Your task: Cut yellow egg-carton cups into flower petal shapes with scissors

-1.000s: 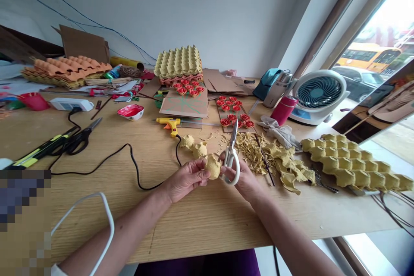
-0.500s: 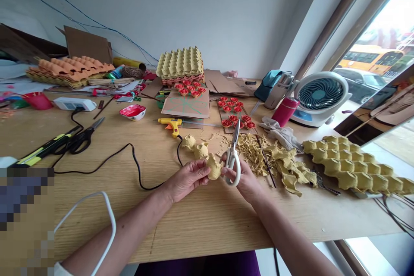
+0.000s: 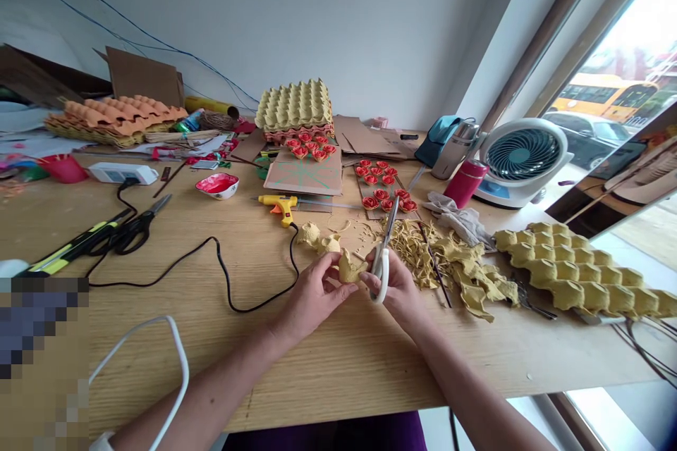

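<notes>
Between the fingers and thumb of my left hand (image 3: 316, 289) is a yellow egg-carton cup (image 3: 349, 266) with a jagged, cut rim. My right hand (image 3: 400, 292) holds white-handled scissors (image 3: 381, 264), their blades pointing up and away from me, and its fingertips reach the cup's right side. Just beyond the cup lie more cut cups (image 3: 308, 233), partly hidden by my left hand. Right of the scissors spreads a heap of yellow carton scraps (image 3: 417, 250).
A yellow glue gun (image 3: 278, 204) lies beyond the cups, its black cord running left. Red paper-pulp roses (image 3: 386, 199) sit on cardboard behind. To the right are a yellow egg tray (image 3: 574, 268) and a fan (image 3: 523, 158); black scissors (image 3: 135, 229) lie left.
My left hand has shifted its grip, with the thumb now lower along the cup. The cup has been turned, and the scissors have tilted slightly to the right.
</notes>
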A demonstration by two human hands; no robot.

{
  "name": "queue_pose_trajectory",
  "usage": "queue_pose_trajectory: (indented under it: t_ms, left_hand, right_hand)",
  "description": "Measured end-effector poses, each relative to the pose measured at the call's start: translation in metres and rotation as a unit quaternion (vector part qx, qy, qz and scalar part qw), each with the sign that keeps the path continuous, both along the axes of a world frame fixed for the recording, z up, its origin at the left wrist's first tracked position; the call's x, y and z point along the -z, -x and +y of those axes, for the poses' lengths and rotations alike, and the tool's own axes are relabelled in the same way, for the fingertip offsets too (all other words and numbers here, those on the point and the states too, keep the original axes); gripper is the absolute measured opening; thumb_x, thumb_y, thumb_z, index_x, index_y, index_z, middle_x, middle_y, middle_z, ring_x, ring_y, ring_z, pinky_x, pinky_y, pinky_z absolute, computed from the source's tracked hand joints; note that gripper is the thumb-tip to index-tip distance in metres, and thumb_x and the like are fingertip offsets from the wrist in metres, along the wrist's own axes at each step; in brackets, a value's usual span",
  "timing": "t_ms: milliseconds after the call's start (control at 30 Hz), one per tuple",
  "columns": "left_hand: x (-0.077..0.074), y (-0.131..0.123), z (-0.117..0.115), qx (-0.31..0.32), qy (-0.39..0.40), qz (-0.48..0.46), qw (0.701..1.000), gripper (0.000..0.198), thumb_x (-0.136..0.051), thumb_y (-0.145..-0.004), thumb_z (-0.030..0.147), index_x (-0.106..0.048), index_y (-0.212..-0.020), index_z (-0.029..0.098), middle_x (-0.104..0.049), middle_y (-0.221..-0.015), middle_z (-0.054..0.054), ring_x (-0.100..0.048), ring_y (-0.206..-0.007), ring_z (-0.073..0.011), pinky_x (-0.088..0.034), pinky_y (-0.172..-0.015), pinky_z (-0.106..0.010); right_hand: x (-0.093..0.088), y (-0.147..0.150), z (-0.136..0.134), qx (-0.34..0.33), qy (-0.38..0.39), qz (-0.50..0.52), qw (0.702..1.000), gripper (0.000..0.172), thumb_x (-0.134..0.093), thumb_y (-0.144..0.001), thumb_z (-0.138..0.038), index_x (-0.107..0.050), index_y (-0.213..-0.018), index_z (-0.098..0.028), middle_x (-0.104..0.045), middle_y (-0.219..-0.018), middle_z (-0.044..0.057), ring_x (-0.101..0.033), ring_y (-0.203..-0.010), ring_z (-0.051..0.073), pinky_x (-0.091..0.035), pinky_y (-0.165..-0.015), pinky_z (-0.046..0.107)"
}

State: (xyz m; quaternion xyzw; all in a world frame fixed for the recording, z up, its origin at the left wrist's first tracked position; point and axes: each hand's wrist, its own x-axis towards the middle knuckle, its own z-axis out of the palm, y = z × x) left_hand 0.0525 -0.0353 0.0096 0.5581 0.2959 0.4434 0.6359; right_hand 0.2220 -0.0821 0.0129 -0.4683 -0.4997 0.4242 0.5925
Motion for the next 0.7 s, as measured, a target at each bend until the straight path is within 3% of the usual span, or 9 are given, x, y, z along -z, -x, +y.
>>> queue_pose_trajectory:
  t_ms: [167, 300, 533, 700]
  left_hand:
    - [-0.006, 0.003, 0.008, 0.038, 0.073, -0.02, 0.996, 0.042, -0.083, -0.071, 0.025, -0.07, -0.11, 0.017, -0.072, -0.1, -0.009, -0.068, -0.083, -0.0204, -0.049, -0.062, -0.023]
    - [-0.008, 0.011, 0.018, 0.027, 0.144, -0.085, 0.986, 0.045, -0.085, -0.07, 0.03, -0.07, -0.11, 0.018, -0.073, -0.102, -0.007, -0.07, -0.082, -0.019, -0.051, -0.063, -0.023]
    - [-0.011, 0.018, 0.025, 0.029, 0.192, -0.157, 0.968, 0.04, -0.087, -0.068, 0.036, -0.071, -0.098, 0.015, -0.074, -0.091, -0.005, -0.07, -0.077, -0.0143, -0.055, -0.064, -0.021]
    - [-0.013, 0.018, 0.025, 0.018, 0.193, -0.167, 0.967, 0.041, -0.088, -0.067, 0.033, -0.071, -0.1, 0.016, -0.073, -0.089, -0.003, -0.07, -0.077, -0.0143, -0.057, -0.065, -0.022]
  right_hand:
    - [-0.002, -0.002, -0.003, 0.012, -0.023, -0.065, 0.998, 0.03, -0.071, -0.081, -0.046, -0.056, -0.095, -0.023, -0.058, -0.09, 0.002, -0.053, -0.078, 0.016, -0.045, -0.07, 0.029]
    - [-0.005, -0.008, -0.008, 0.012, -0.006, -0.175, 0.984, 0.021, -0.058, -0.09, -0.043, -0.055, -0.092, -0.022, -0.056, -0.086, 0.001, -0.051, -0.078, 0.017, -0.041, -0.067, 0.028]
    - [-0.006, -0.008, -0.011, -0.015, -0.02, -0.391, 0.92, 0.018, -0.059, -0.087, -0.032, -0.046, -0.081, -0.021, -0.053, -0.076, -0.002, -0.049, -0.072, 0.016, -0.035, -0.067, 0.028]
    - [-0.004, -0.006, -0.01, -0.019, -0.049, -0.451, 0.891, 0.014, -0.057, -0.086, -0.024, -0.044, -0.083, -0.021, -0.059, -0.084, 0.0, -0.054, -0.078, 0.017, -0.036, -0.072, 0.029]
